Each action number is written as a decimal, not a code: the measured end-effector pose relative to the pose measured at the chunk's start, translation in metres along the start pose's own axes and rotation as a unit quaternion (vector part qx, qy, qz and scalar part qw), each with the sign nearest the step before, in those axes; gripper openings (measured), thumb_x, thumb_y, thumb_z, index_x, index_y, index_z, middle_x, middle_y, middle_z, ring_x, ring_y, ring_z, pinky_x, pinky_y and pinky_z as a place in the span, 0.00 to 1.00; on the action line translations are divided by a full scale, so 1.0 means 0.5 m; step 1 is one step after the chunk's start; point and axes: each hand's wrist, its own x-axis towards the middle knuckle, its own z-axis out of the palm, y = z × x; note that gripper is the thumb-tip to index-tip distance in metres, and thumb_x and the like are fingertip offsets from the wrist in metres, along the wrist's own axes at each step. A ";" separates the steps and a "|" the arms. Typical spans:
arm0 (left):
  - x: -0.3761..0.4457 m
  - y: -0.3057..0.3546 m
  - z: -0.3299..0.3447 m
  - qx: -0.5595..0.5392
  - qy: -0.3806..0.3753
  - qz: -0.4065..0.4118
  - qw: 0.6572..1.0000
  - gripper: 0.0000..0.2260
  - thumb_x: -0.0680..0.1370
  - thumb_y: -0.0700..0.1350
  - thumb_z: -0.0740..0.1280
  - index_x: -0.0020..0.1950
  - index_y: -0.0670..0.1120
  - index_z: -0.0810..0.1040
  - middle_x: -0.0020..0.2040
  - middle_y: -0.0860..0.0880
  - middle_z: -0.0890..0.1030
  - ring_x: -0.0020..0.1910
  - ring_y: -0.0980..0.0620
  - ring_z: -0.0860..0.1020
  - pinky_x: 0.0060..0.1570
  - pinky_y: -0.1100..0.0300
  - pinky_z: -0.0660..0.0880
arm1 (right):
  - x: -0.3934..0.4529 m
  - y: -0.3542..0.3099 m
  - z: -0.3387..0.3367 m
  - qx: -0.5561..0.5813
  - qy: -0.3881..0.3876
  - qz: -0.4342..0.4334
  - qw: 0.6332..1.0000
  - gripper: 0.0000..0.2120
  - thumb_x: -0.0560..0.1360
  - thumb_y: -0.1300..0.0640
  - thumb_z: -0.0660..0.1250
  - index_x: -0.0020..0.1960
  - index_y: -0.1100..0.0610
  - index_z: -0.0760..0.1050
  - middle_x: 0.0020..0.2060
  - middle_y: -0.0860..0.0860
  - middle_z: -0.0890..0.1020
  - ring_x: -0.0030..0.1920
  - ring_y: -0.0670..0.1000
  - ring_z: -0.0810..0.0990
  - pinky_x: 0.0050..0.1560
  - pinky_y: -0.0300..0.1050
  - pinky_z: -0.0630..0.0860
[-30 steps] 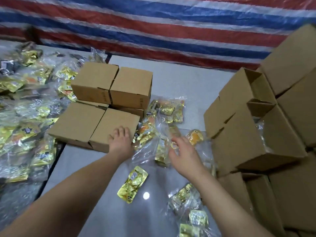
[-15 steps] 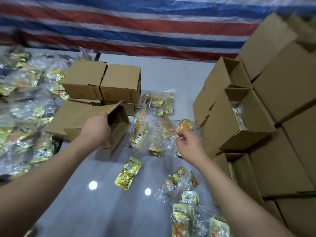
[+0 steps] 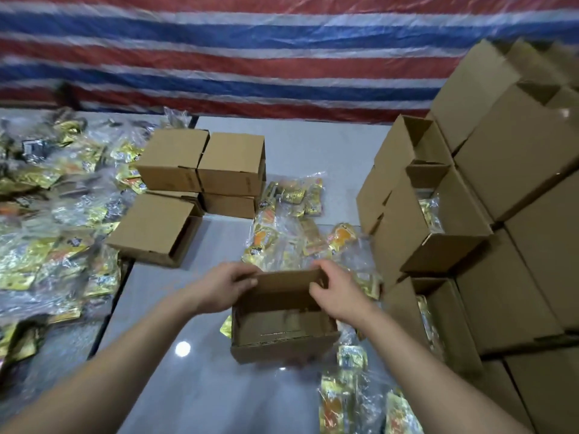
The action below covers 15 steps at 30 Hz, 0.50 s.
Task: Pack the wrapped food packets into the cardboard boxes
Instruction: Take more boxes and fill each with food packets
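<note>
An open brown cardboard box (image 3: 283, 321) sits on the glossy grey bench (image 3: 194, 386), at its middle towards the near edge, with its mouth turned up and nothing visible inside. The left hand (image 3: 224, 288) grips the far left corner of the box; its fingers (image 3: 247, 278) are curled over the raised far flap. The right hand (image 3: 336, 291) holds the far right corner the same way, its fingers (image 3: 316, 288) bent round the flap's edge and pinching it.

Just beyond the box lies a loose heap of clear plastic bags of gold foil food packets (image 3: 291, 227), and more packets (image 3: 351, 393) lie near the bench's near right corner. A small gold packet corner (image 3: 226, 327) pokes out from under the left side of the box. A wide spread of similar bagged packets (image 3: 53, 214) covers the left side.

At the far middle stand four small cardboard boxes stacked two high (image 3: 203, 166), with one flatter closed cardboard box (image 3: 153, 230) in front of them. Along the right edge rises a tall stack of brown cardboard boxes (image 3: 488, 214), several open-topped with bags showing inside. A red, white and blue striped tarpaulin (image 3: 250, 48) hangs behind the bench
</note>
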 end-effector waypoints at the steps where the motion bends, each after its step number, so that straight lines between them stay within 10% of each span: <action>1: -0.004 -0.010 0.031 -0.012 -0.003 0.000 1.000 0.07 0.83 0.44 0.63 0.51 0.51 0.80 0.46 0.56 0.79 0.48 0.55 0.75 0.42 0.78 0.64 | -0.018 0.023 0.022 -0.007 0.001 0.009 1.000 0.09 0.77 0.54 0.64 0.55 0.43 0.71 0.48 0.42 0.77 0.45 0.40 0.76 0.41 0.33 0.71; 15: -0.068 -0.111 0.175 0.026 0.013 -0.071 0.997 0.11 0.84 0.47 0.62 0.56 0.41 0.79 0.53 0.44 0.81 0.54 0.43 0.77 0.53 0.56 0.70 | -0.072 0.082 0.141 -0.056 -0.074 0.021 0.995 0.06 0.81 0.53 0.62 0.53 0.52 0.77 0.47 0.50 0.82 0.47 0.49 0.79 0.47 0.43 0.75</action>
